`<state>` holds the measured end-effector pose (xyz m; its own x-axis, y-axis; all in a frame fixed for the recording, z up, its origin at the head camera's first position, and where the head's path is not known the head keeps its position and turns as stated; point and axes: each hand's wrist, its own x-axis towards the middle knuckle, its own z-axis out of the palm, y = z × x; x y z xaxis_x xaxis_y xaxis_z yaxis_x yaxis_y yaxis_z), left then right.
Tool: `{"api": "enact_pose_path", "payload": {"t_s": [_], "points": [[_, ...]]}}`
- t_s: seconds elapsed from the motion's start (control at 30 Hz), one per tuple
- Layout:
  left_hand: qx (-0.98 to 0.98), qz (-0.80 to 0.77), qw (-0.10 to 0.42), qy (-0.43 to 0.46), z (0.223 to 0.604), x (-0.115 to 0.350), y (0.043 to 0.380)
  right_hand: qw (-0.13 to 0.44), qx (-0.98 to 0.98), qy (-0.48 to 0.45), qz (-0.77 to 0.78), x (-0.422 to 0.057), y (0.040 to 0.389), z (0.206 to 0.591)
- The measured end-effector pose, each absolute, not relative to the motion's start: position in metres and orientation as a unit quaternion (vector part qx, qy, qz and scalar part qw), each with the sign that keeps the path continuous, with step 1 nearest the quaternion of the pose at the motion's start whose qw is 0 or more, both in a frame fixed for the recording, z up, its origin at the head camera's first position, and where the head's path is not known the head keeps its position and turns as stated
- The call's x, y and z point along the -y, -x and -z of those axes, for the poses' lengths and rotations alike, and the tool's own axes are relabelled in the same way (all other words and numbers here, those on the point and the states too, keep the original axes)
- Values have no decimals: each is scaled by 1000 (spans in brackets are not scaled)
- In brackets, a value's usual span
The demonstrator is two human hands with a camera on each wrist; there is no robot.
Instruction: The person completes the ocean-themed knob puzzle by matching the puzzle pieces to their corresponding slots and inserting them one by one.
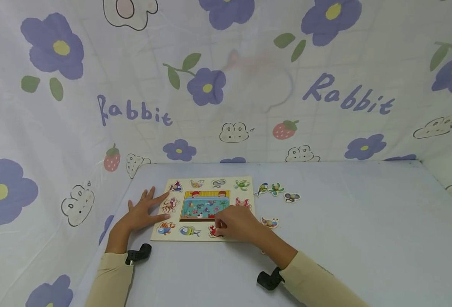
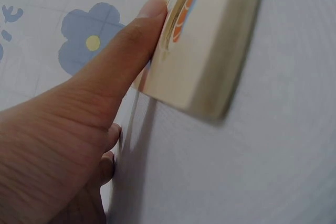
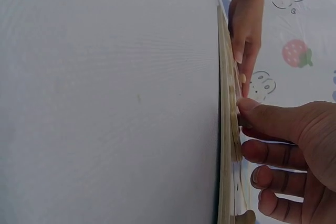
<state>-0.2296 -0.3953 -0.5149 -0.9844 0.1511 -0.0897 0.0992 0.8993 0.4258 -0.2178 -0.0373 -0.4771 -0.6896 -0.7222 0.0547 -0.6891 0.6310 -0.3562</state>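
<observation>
A wooden puzzle board (image 1: pixel 207 238) with sea animals round a printed aquarium picture (image 1: pixel 204 207) lies on the table. My left hand (image 1: pixel 141 213) is spread at its left edge, thumb and fingertips on the board near the octopus (image 1: pixel 169 205). In the left wrist view the thumb (image 2: pixel 113 64) lies along the board beside an orange-and-blue piece (image 2: pixel 188 11). At the board's front, my right hand (image 1: pixel 235 224) pinches the small knob of the red crab piece (image 1: pixel 212 231) between thumb and index finger. The hand covers part of the crab.
Right of the board lie a loose fish piece (image 1: pixel 263 188), a green turtle piece (image 1: pixel 276 189), a grey piece (image 1: pixel 292 197) and a snail piece (image 1: pixel 270 222). Another piece shows barely from under the right forearm. A patterned curtain (image 1: pixel 249 106) stands behind the table.
</observation>
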Motion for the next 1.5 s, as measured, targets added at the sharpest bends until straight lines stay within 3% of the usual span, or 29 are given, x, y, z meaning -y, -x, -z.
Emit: {"api": "enact_pose_path", "payload": {"t_s": [1.5], "points": [[-970, -225, 65, -62, 514, 395, 229, 70, -915, 370, 142, 43, 211, 474]]}}
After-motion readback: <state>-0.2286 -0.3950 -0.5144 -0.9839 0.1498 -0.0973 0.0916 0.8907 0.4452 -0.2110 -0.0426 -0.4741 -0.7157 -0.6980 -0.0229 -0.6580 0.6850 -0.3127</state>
